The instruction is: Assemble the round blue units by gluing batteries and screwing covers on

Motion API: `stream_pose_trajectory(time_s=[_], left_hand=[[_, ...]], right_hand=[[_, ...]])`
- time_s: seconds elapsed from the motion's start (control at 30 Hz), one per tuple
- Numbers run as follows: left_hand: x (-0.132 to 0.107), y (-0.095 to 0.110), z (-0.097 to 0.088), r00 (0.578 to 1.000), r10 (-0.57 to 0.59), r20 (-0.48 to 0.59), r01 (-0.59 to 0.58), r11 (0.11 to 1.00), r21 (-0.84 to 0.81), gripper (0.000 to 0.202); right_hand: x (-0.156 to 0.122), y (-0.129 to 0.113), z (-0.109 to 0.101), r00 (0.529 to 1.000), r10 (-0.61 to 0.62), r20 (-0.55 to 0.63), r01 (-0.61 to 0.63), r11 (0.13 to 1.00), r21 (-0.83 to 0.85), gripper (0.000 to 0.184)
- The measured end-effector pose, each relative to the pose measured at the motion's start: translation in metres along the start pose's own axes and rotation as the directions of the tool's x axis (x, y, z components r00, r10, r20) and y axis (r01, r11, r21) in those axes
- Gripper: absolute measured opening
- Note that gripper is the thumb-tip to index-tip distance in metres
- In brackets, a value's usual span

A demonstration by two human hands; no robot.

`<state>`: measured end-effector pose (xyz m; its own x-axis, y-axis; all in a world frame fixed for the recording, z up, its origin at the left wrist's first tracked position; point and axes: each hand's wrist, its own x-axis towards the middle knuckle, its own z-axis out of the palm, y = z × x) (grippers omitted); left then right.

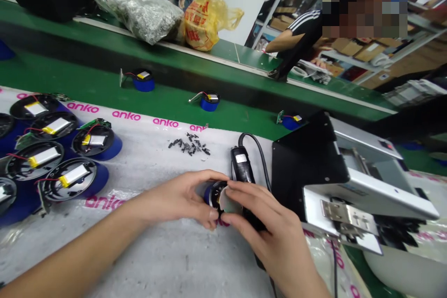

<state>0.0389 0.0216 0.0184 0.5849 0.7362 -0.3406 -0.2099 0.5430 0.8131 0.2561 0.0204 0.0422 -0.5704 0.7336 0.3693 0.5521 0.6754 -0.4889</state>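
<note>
Between my two hands is a small blue round housing (208,192) with a dark inside. My left hand (183,198) grips its left side, thumb and fingers curved around it. A pale disc-shaped piece (230,206) sits tilted at the housing's opening. My right hand (270,216) pinches this disc by its edge, with the fingertips close to the left thumb. Much of the housing's inside is hidden by the disc and fingers. Just behind the right fingers lies a black corded handheld tool (241,165).
Several blue housings with batteries (73,176) crowd the left. Small black parts (190,144) lie scattered ahead. A black and silver machine (310,158) stands at right. More housings (209,101) sit on the green belt (171,98). Bags (206,21) and people (296,32) are beyond.
</note>
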Motion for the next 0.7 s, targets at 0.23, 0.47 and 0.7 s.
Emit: stream_pose_trajectory(time_s=[0.23, 0.47, 0.7], left_hand=[[0.001, -0.001, -0.01, 0.998, -0.018, 0.061, 0.023, 0.997, -0.074, 0.06], [0.002, 0.0, -0.003, 1.0, 0.016, -0.007, -0.016, 1.0, 0.0, 0.041], [0.006, -0.006, 0.003, 0.99, 0.016, -0.139, -0.01, 0.999, 0.046, 0.045]], right_hand=[[0.003, 0.002, 0.007, 0.994, -0.106, 0.002, 0.106, 0.993, -0.047, 0.025], [-0.001, -0.005, 0.012, 0.995, -0.099, 0.022, 0.1, 0.989, -0.108, 0.025], [-0.005, -0.01, 0.006, 0.997, 0.048, 0.057, -0.045, 0.997, -0.058, 0.035]])
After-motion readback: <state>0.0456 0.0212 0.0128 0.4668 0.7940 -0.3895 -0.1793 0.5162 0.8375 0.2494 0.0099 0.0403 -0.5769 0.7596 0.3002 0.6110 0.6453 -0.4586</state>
